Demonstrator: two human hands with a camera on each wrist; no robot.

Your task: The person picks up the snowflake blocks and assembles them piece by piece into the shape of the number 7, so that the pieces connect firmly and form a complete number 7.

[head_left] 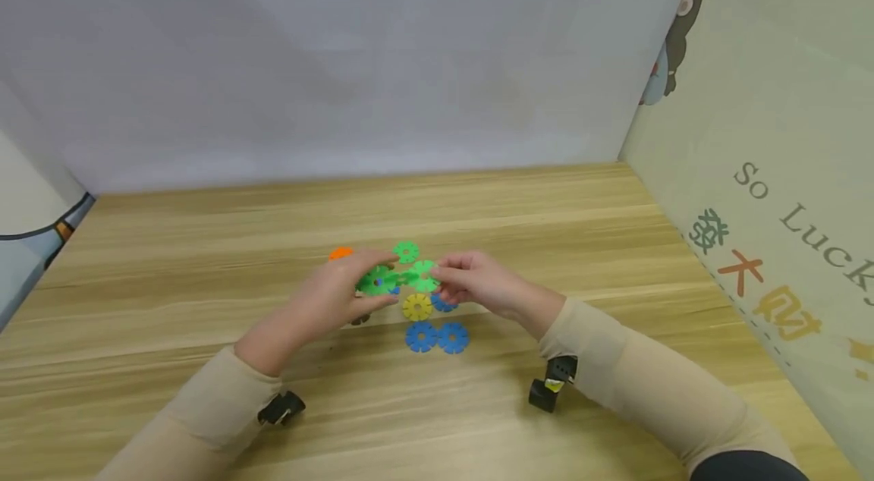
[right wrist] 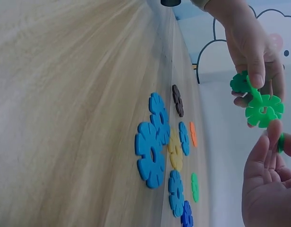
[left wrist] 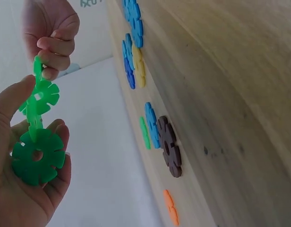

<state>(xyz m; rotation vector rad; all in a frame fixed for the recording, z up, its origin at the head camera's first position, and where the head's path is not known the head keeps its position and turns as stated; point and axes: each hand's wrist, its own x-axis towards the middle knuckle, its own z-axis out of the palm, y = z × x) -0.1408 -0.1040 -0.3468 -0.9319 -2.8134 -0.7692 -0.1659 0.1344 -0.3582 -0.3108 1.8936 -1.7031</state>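
Several green notched discs are slotted together into a short chain [left wrist: 48, 163], held up over the table between both hands. My left hand [head_left: 331, 290] holds the chain's left end, its fingers curled behind a disc and the thumb along the chain. At the other end, my right hand [head_left: 483, 285] pinches a green disc [right wrist: 281, 143] between thumb and fingertips. In the right wrist view, a middle green disc [right wrist: 273, 105] shows between the two hands. Beneath them a yellow disc [head_left: 410, 307] lies flat, partly beside blue discs [head_left: 421, 345].
On the wooden table [head_left: 205, 276] lie a loose green disc [head_left: 406, 244], an orange disc [head_left: 341, 253] and a brown disc [left wrist: 169, 151], which is mostly hidden by my left hand in the head view. Pale walls stand behind [head_left: 375, 71] and right [head_left: 751, 124].
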